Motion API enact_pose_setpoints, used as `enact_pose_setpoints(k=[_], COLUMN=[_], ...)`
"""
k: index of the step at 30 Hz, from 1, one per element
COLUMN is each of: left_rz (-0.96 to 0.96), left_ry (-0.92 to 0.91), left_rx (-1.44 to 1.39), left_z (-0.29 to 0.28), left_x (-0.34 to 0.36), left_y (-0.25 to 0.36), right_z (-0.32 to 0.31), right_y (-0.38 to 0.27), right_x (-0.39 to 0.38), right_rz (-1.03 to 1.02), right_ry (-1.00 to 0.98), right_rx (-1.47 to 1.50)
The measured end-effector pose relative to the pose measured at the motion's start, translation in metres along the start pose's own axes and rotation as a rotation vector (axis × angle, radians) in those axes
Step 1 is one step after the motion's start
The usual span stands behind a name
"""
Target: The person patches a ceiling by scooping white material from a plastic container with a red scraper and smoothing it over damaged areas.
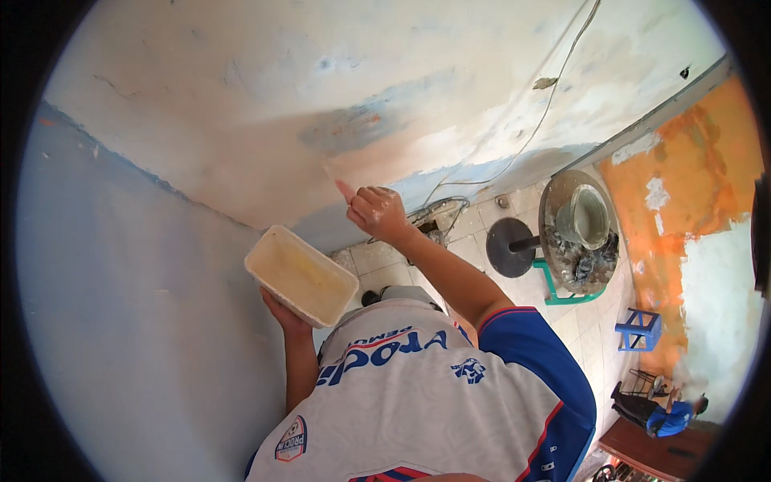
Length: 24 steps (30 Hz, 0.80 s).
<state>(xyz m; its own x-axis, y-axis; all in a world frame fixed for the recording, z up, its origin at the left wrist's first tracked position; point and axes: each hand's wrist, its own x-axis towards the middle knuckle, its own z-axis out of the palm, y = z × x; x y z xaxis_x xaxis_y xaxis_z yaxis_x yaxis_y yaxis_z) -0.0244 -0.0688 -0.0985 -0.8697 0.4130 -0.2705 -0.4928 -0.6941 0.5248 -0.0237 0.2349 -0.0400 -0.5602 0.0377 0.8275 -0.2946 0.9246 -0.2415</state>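
Note:
My left hand (281, 309) is closed around the lower left side of a whitish rectangular plastic tub (301, 277), holding it tilted next to the wall corner. A pale, yellowish smear coats the tub's inside. My right hand (376, 210) is raised close to the patchy wall (233, 153), its fingers curled and one fingertip pointing at the surface. Whitish residue marks its knuckles. A faint pale edge shows by that fingertip, but I cannot make out what the hand grips. Just above, a grey-blue patch (345, 124) shows through the whitish coat.
A blue-grey wall (120, 265) stands at my left. To the right, a round table (554, 213) carries a bucket (584, 217), near a green stool (562, 293) and a blue stool (640, 329). A cable (538, 120) runs down the wall. Another person (671, 418) is far right.

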Motion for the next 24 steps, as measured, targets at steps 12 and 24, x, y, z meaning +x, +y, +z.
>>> enact_pose_setpoints(k=[12,24], left_rz=[0.05,0.059], left_ry=[0.039,0.062], left_rx=[0.063,0.145], left_z=[-0.018,-0.012], left_x=[-0.002,-0.005], left_y=[0.0,0.005], right_z=[-0.042,-0.163], right_y=[0.107,0.133], right_x=[0.011,0.063], right_rz=[0.19,0.264], right_ry=[0.148,0.566], right_rx=[-0.53,-0.68])
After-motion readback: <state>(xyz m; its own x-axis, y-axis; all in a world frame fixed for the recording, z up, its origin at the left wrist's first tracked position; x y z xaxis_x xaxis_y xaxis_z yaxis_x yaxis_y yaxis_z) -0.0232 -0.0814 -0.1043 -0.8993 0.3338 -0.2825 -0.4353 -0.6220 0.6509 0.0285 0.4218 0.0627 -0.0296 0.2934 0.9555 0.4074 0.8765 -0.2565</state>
